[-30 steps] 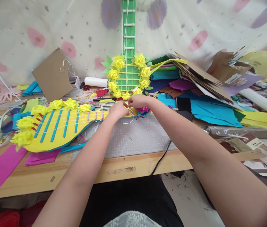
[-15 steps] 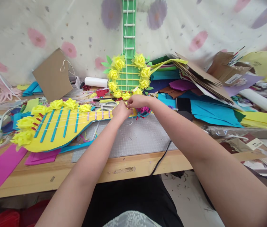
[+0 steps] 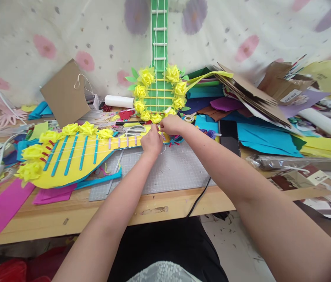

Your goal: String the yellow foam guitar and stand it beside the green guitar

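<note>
Left hand point(image 3: 152, 140) has shifted rightward, mid-frame, near right hand point(image 3: 171, 125); cannot tell either grip's hold; slack string point(image 3: 164, 149) could tangle.

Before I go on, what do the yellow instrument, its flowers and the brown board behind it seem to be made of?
Yellow instrument: perhaps felt or paper facing, matt and evenly coloured; the core is hidden. Flowers: thin, soft-looking sheet, maybe paper or fabric, judging by the ruffled petals. Brown board: likely cardboard, matt and plain brown, standing flat and stiff at a tilt.
</note>
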`<state>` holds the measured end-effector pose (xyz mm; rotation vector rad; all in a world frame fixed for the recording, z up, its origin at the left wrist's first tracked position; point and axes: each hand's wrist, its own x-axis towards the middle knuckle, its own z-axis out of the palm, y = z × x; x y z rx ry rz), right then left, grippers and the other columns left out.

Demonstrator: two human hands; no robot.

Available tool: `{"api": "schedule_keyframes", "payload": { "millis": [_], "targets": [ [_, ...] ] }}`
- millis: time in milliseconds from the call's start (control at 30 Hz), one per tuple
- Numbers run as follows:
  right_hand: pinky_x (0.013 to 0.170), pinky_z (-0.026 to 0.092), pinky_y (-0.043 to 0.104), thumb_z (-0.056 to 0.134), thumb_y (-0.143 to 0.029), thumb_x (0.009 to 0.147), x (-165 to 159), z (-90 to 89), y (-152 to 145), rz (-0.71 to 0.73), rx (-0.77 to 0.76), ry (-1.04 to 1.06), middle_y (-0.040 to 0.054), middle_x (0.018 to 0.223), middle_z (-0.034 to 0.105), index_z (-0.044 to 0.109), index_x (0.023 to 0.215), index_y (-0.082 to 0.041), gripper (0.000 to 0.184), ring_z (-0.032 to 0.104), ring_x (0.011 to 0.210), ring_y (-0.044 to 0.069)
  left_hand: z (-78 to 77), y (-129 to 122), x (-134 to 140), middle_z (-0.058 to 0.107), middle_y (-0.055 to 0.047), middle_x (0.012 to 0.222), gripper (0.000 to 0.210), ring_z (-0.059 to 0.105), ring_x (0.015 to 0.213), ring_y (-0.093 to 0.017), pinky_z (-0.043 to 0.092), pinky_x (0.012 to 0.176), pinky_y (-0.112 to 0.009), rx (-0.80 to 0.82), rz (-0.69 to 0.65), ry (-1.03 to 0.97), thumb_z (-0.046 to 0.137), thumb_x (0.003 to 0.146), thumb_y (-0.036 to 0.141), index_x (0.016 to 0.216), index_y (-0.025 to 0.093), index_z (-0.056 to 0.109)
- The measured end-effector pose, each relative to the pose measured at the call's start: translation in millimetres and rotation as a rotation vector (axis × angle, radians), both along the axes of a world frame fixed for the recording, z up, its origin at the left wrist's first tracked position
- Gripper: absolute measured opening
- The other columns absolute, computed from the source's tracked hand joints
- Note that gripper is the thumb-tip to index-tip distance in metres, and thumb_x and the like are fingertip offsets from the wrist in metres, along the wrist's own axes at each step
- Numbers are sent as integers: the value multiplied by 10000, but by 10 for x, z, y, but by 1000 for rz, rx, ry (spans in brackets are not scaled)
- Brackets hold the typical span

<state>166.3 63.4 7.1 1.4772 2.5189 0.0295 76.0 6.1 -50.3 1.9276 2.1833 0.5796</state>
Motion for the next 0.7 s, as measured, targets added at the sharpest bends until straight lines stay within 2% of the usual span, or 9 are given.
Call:
{"api": "schedule_keyframes", "payload": {
  "millis": [133,233,333,433,500,567,700],
  "targets": [
    [864,315,392,499,-234,809,-43,-47,15,27,104,-30,142,1041,636,664,939,-141,231,471,1075,279,-64,-21,-30,617,-24,1081,249,571,1010,-180,409,783,-294,53,-67,65,365,861,267,1066,280,506],
    [870,309,396,517,-254,807,-58,-59,56,15,63,-47,129,1046,634,661,945,-152,224,479,1058,271,-72,16,-55,622,-27,1049,251,581,977,-193,420,764,-303,51,-86,76,360,864,297,982,272,581],
    [854,321,380,549,-288,795,-33,-46,55,8,50,-35,121,1063,621,645,980,-159,246,466,1062,274,-9,84,-67,609,-39,1077,246,593,948,-206,433,753,-314,-24,-49,46,395,845,310,939,262,618],
    [843,325,368,554,-260,787,29,-35,-37,78,263,92,138,1107,582,607,1046,-144,289,421,1100,291,91,167,-86,593,-67,1125,201,594,964,-217,439,754,-309,-173,5,-31,492,793,326,895,239,641],
    [821,335,346,487,-198,812,73,-41,-145,104,363,217,150,1098,571,596,1038,-130,259,445,1072,276,146,226,-114,628,-89,1060,210,596,966,-226,443,739,-301,-284,11,-107,547,758,327,908,214,642],
    [763,357,312,412,-139,826,109,-70,-264,43,344,336,144,1063,583,583,1026,-132,264,508,979,238,174,285,-149,659,-109,961,244,605,933,-233,448,709,-297,-335,-12,-172,583,735,307,936,180,636],
    [667,377,263,404,-86,788,147,-205,-422,-95,151,472,93,923,646,503,1110,-145,342,574,837,194,166,382,-195,672,-122,852,280,620,830,-234,455,645,-297,-345,-66,-312,641,683,242,941,132,631]
  ]
}}
